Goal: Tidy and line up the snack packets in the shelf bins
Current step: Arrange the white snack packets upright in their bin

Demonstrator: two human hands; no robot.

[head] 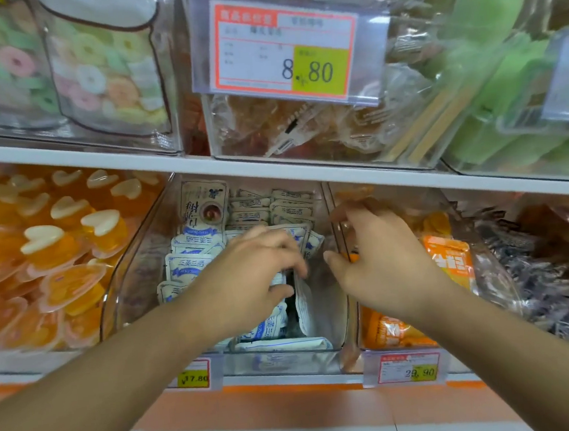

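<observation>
Head view, and both hands are in the middle clear bin (340,313) on the lower shelf! That bin holds the white-and-blue snack packets (190,261): I count four showing in a stack down its left side, more lying flat at the near end, and two short columns of paler packets (272,206) at the far end, too crowded to count exactly. One taller pale packet (202,201) stands upright at the far left corner.

Left hand (247,280) is down on the pile, fingers curled, thumb and fingers pinched on the top edge of a white packet (306,302) that stands on edge near the bin's middle. Right hand (379,258) hovers just right of it, fingers spread and loosely bent, holding nothing that I can see; it hangs over the wall between this bin and the next.

Neighbours now. Left bin: orange heart-shaped jelly cups (52,249), a heap, far too many to count. Right bin: orange packets (449,262), two clearly showing. Further right, dark wrapped snacks (539,268), blurred.

Three price tags in sight: a big one (284,48) reading 8.80 on the upper shelf, and two small ones on the lower rail, 17.80 (194,378) partly behind the left forearm, and 29.90 (410,367) to the right.

Upper shelf has ring candies (98,70) left, amber sweets (268,127) centre, green packets (497,69) right.
</observation>
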